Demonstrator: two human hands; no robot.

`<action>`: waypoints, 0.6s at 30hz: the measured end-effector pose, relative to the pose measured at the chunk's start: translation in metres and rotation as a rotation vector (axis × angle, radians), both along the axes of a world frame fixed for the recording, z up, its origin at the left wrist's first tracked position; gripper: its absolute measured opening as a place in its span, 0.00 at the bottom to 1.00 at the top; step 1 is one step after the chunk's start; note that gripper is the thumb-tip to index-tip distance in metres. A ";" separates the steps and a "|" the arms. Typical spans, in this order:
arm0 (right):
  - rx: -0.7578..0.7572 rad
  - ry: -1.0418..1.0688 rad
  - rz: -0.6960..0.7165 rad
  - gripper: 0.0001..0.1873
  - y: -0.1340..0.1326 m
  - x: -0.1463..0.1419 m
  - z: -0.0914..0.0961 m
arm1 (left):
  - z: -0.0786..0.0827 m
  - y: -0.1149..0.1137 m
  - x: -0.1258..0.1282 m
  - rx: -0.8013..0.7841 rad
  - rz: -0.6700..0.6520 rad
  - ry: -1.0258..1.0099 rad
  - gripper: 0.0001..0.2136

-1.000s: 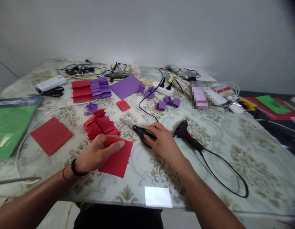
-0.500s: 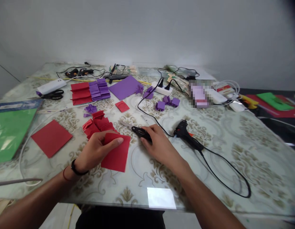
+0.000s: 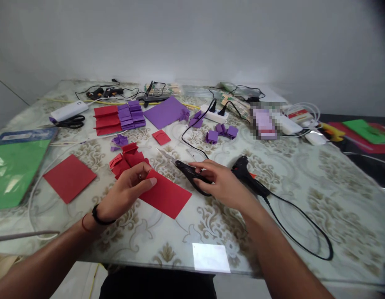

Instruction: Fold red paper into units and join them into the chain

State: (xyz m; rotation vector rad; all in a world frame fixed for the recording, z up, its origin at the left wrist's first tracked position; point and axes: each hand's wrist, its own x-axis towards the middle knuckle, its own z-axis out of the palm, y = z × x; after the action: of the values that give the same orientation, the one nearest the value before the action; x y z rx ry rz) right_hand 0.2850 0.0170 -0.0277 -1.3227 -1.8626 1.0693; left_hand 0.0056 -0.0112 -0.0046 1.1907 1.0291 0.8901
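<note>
My left hand [image 3: 132, 187] pinches a red sheet of paper [image 3: 167, 195] at its upper left edge, thumb on top. Around the black handles of a pair of scissors [image 3: 192, 176] are the fingers of my right hand [image 3: 219, 182]; the blades are together and point away to the left. Folded red paper pieces [image 3: 127, 158] lie just behind my left hand, partly covered by it. A flat red square of paper [image 3: 69, 178] is to its left. One small red square [image 3: 161, 137] lies beyond the scissors' tip.
A black glue gun [image 3: 250, 176] with a looped cord lies to the right of my right hand. Further back are purple folded pieces [image 3: 212, 136], a purple sheet [image 3: 164, 113], a white power strip [image 3: 215, 113] and a pack of green paper [image 3: 20, 170] at left.
The red sheet in my left hand has swung round, its free end now lower right. My right hand and the scissors have shifted a little right and toward me.
</note>
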 end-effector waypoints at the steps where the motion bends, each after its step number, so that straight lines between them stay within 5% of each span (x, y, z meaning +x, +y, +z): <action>1: -0.031 0.100 0.019 0.23 0.000 0.002 0.003 | 0.000 -0.001 -0.001 -0.018 0.005 -0.022 0.13; 18: -0.299 0.269 0.232 0.28 -0.015 -0.009 0.015 | 0.005 -0.004 -0.002 0.176 0.201 0.011 0.11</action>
State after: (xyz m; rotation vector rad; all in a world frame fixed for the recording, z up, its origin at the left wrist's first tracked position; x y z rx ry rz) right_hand 0.2756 0.0022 -0.0130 -1.0682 -1.7293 1.6135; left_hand 0.0037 -0.0153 0.0006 1.2541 1.1109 1.1515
